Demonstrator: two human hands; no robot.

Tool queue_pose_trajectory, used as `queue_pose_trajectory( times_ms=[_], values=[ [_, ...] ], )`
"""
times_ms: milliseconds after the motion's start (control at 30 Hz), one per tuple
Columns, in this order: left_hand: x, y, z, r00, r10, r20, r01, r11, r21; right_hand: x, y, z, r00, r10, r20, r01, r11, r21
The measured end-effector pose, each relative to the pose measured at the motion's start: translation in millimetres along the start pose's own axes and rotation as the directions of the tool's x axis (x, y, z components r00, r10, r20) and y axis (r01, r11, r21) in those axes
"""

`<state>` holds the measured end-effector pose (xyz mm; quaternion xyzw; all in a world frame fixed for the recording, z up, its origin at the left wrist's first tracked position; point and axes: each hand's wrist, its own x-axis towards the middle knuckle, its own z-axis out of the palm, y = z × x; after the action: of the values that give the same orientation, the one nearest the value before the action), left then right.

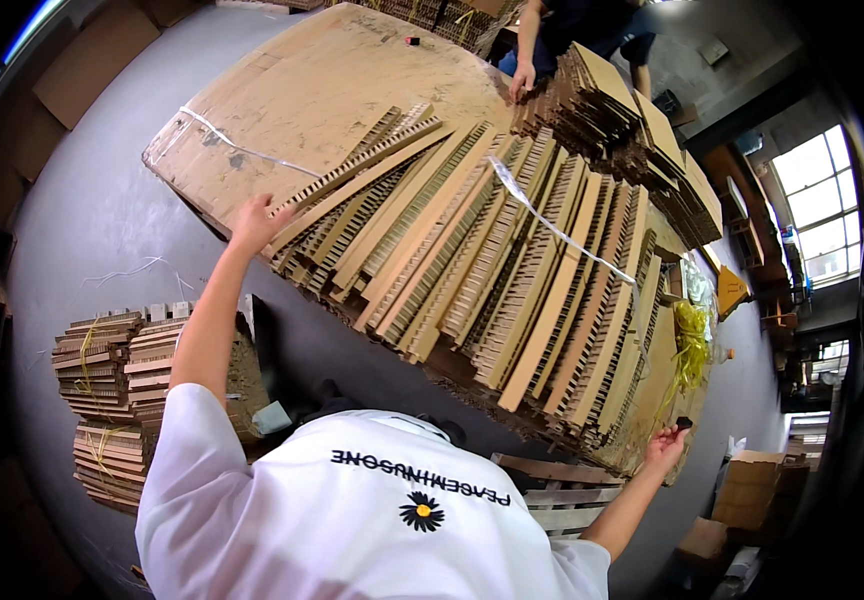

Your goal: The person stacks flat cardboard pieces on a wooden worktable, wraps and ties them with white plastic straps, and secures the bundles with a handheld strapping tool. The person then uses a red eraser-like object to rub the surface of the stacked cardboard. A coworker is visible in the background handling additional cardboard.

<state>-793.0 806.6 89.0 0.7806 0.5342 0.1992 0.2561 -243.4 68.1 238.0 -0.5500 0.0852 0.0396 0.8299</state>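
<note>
My left hand (256, 224) is at the near left end of a long honeycomb cardboard strip (362, 168), its fingers closed on that end. The strip lies slanted on top of a wide row of similar honeycomb cardboard strips (462, 235), which lean side by side across the table. A white strap (562, 235) runs over the row. Off to the right, by the table's near corner, my right hand (664, 448) is closed around a small black object (684, 423) whose kind I cannot make out. Beyond it lies a bundle of yellow strapping (690, 340).
A large brown board (282, 85) covers the worktop, with a small red-and-black item (412, 41) on it. Across the table, a co-worker's hand (522, 82) is beside stacked cardboard (592, 110). Tied strip bundles (102, 370) stand at left; cardboard boxes (749, 488) at lower right.
</note>
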Motion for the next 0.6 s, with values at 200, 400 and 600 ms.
queue_pose_trajectory(
  times_ms=[200, 400, 600],
  values=[
    [47, -5, 17, 0.948, -0.112, 0.299, 0.122, 0.992, -0.014, -71, -23, 47, 0.995, -0.079, 0.056, 0.085, 0.99, -0.11],
    [23, 35, 45, 0.891, -0.034, 0.452, -0.028, 0.991, 0.13, -154, -38, 121, 0.968, -0.089, 0.235, 0.125, 0.982, -0.139],
    [23, 66, 65, 0.967, -0.044, 0.251, 0.015, 0.993, 0.119, -188, -30, 228, 0.885, -0.144, 0.443, 0.344, 0.843, -0.413]
  ],
)
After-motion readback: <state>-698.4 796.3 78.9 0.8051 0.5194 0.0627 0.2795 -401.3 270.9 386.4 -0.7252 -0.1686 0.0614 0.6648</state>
